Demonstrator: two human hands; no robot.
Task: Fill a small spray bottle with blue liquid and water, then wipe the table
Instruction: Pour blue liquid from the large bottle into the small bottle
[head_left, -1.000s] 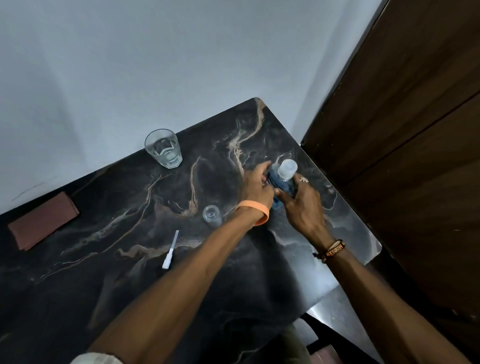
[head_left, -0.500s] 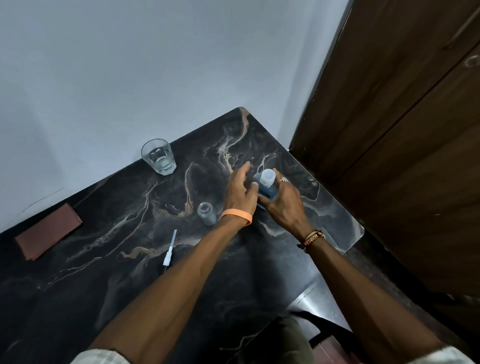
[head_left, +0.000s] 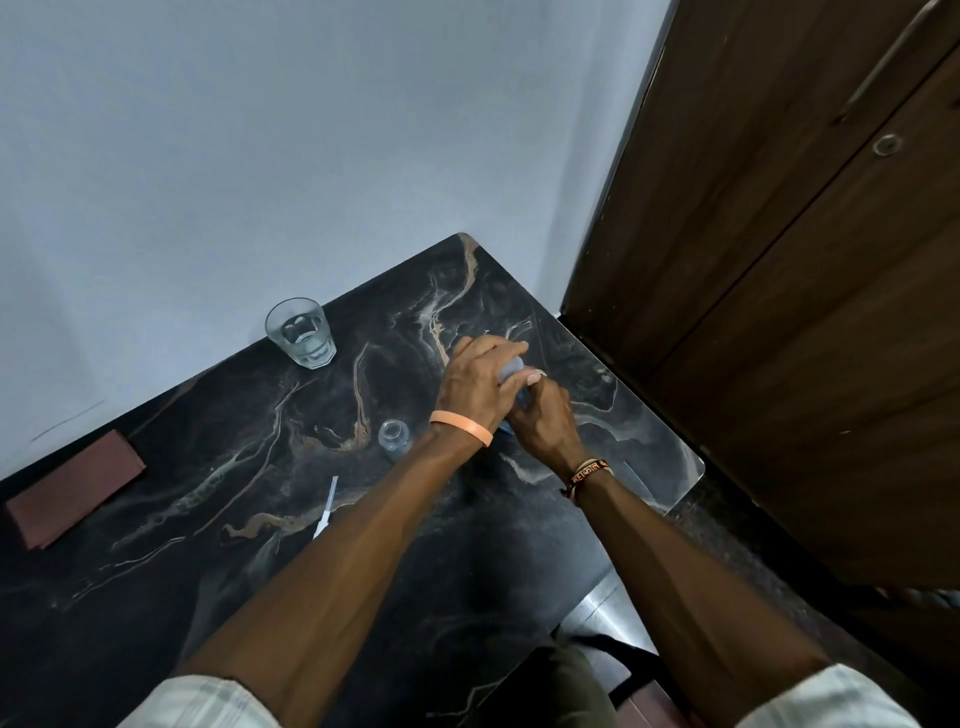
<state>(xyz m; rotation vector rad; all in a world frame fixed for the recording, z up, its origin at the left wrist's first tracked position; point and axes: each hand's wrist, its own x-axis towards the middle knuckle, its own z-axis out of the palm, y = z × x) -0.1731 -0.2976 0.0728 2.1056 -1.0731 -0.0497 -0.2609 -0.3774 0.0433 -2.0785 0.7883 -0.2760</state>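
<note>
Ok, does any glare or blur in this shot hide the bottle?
Head view: dim bluish light; glare whitens the table near the door, whose edge the wide-angle bends; little blur, but left hand and right hand cover most of the blue bottle.

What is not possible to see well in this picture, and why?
- Blue bottle: head view; the left hand and right hand wrap it, so its fill level and cap state are hidden.
- Small bottle: head view; clear and tiny, so its contents cannot be told.
- Spray tube: head view; too thin and small to show its details.
</note>
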